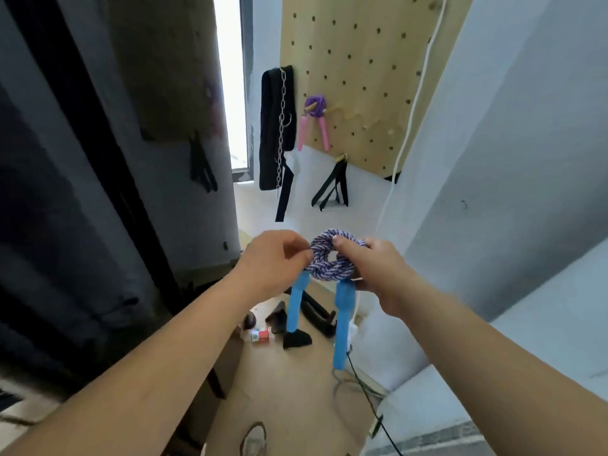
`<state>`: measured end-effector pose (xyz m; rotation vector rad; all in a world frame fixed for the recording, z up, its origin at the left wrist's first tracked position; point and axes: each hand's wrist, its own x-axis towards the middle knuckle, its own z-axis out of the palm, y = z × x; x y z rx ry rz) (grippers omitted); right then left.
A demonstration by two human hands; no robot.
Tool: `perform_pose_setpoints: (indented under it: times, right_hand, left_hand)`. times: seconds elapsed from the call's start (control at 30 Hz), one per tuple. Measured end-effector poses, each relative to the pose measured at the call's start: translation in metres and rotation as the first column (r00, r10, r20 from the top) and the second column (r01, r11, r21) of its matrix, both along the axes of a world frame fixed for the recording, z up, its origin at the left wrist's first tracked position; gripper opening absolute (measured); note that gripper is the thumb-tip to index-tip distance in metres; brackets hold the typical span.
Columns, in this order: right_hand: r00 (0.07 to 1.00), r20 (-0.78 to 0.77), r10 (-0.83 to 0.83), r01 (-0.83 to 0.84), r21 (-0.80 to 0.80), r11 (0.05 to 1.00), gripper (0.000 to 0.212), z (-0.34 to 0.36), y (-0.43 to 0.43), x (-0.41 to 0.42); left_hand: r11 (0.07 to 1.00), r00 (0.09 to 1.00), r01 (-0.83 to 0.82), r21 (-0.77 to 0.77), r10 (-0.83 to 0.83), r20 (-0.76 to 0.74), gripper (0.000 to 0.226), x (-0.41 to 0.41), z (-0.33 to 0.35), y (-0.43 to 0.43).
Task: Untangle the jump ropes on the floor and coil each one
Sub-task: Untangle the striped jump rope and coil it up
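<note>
Purple-white jump rope (332, 258), wound tight and held mid-air. Left hand (274, 258) pinches the coil's 9 o'clock edge, fingers curled. Blue handles (341, 327) dangle from 6 o'clock. Right hand (383, 271) grips 3 o'clock, thumb over the top. Coiling looks about done (end tuck not visible). Pink-handled rope (316, 105) hangs coiled on pegboard (362, 60), 12 o'clock. Next, probably: hook this coil on a free peg without loosening the pinch.

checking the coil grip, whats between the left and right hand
The coiled purple-and-white jump rope, pinched by the left hand and right hand; the head view shows it.
</note>
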<state>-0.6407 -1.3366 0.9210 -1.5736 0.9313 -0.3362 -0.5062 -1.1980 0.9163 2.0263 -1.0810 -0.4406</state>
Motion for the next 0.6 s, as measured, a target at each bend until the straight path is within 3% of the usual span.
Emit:
perform_pose_setpoints:
  times: [0.17,0.37,0.5,0.6]
  right_hand:
    - [0.997,0.071,-0.03,0.021,0.118,0.993,0.023,0.019,-0.095,0.101]
    - [0.991,0.097,-0.096,0.089,0.074,0.993,0.039,0.035,-0.191,0.189]
    - [0.987,0.147,-0.064,0.058,0.044,0.997,0.023,0.045,-0.239,0.224]
    - [0.987,0.163,-0.007,0.006,0.005,1.0,0.034,0.056,-0.279,0.247]
  left_hand:
    - [1.0,1.0,-0.008,-0.024,0.007,-0.014,0.008,0.105,0.011,-0.104]
    - [0.998,0.999,0.01,-0.054,-0.012,-0.031,0.01,0.193,0.033,-0.207]
    - [0.992,0.986,-0.008,-0.124,-0.013,-0.167,0.027,0.227,0.039,-0.26]
    - [0.986,0.961,0.048,-0.161,-0.09,-0.26,0.029,0.254,0.045,-0.301]
